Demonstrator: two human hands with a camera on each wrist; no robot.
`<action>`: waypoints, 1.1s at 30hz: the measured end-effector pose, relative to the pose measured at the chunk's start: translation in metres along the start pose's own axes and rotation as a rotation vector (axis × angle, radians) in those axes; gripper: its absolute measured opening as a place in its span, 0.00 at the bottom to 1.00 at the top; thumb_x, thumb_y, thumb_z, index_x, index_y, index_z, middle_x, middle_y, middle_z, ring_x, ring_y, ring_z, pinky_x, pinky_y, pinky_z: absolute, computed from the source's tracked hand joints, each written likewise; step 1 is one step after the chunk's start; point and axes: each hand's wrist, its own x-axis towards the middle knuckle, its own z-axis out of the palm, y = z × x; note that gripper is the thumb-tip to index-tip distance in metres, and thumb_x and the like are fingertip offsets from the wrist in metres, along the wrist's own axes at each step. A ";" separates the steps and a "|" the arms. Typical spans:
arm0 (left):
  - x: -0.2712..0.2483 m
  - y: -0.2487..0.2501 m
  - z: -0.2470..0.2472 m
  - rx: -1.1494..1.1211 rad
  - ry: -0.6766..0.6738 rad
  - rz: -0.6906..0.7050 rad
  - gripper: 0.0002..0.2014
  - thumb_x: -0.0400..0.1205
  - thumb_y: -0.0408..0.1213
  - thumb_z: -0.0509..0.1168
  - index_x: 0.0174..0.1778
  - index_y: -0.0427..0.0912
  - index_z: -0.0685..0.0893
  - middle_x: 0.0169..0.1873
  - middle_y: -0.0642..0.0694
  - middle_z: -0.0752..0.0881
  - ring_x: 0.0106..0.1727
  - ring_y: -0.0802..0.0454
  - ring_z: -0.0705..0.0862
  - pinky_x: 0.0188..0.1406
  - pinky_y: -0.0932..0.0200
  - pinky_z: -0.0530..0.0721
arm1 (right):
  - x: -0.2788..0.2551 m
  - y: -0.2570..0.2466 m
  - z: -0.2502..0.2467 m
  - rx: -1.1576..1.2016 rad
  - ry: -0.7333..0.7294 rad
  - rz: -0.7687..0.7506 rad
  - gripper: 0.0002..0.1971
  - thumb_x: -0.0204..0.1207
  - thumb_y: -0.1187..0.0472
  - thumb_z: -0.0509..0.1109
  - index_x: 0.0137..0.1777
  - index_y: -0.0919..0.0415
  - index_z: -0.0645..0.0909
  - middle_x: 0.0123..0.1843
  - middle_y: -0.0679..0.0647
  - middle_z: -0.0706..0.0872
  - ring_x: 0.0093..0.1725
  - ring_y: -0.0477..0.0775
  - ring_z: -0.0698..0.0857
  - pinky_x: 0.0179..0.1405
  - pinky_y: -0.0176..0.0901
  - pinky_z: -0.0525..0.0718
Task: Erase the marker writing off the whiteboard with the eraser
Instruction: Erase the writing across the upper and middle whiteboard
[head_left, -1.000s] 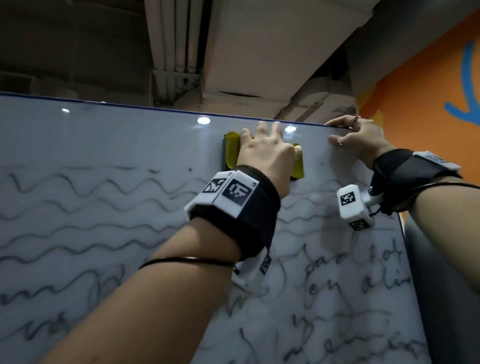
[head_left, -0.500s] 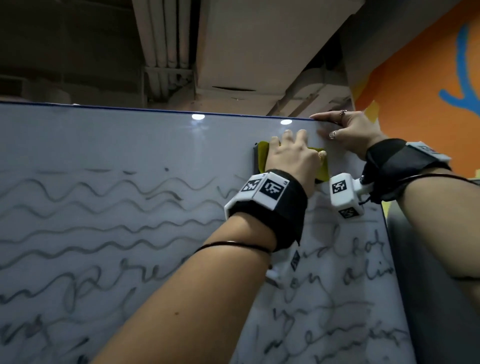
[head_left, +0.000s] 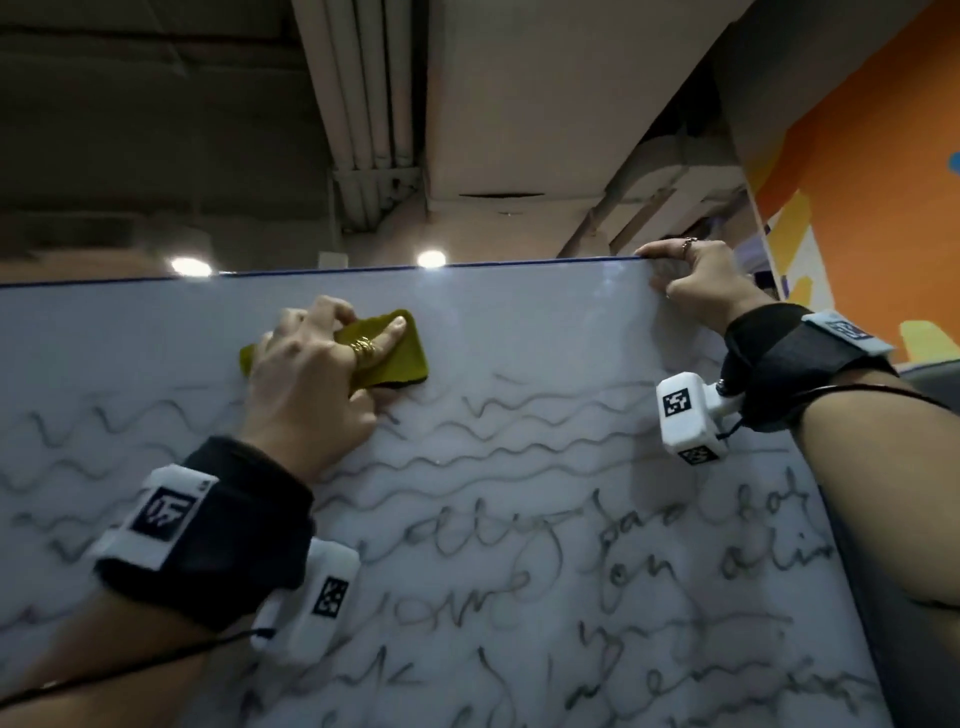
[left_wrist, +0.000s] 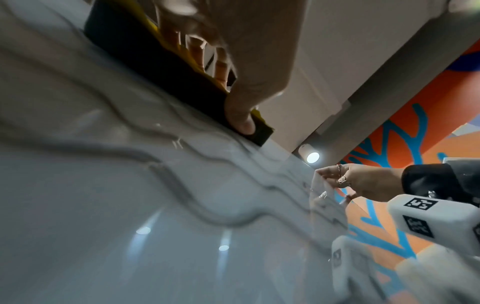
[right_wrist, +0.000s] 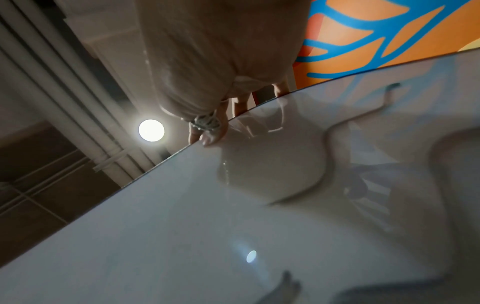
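Near the top edge of the whiteboard (head_left: 519, 338), under the left hand (head_left: 306, 384): pressing the yellow eraser (head_left: 395, 353) flat against the surface, fingers (head_left: 395, 327) spread over its back, thumb (left_wrist: 241, 115) clamping its lower edge, black felt side touching the board. Just below those fingers: lying unwiped, wavy lines of marker writing (head_left: 519, 441), cursive words further down. At the upper right corner: gripping the board's top edge with the right hand (head_left: 701, 286), fingers (right_wrist: 210, 135) curling over the rim.
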 end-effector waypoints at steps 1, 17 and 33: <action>-0.001 0.003 0.001 -0.001 0.003 -0.017 0.28 0.65 0.43 0.71 0.64 0.52 0.85 0.55 0.36 0.80 0.50 0.30 0.78 0.47 0.40 0.77 | 0.000 -0.004 0.000 -0.019 -0.002 0.020 0.24 0.54 0.59 0.60 0.36 0.22 0.80 0.52 0.44 0.87 0.62 0.54 0.82 0.68 0.64 0.73; -0.004 -0.022 -0.010 0.017 -0.087 -0.095 0.32 0.73 0.46 0.74 0.74 0.65 0.72 0.65 0.45 0.73 0.61 0.39 0.71 0.59 0.49 0.69 | -0.041 -0.133 0.086 -0.179 0.020 -0.351 0.11 0.80 0.54 0.65 0.56 0.56 0.86 0.57 0.55 0.85 0.62 0.57 0.79 0.65 0.46 0.74; -0.028 -0.061 -0.032 0.161 -0.181 0.000 0.32 0.77 0.46 0.70 0.77 0.66 0.67 0.68 0.47 0.70 0.66 0.44 0.69 0.63 0.50 0.67 | -0.053 -0.164 0.130 -0.288 0.109 -0.230 0.13 0.82 0.56 0.60 0.58 0.60 0.83 0.63 0.62 0.80 0.69 0.63 0.72 0.76 0.52 0.60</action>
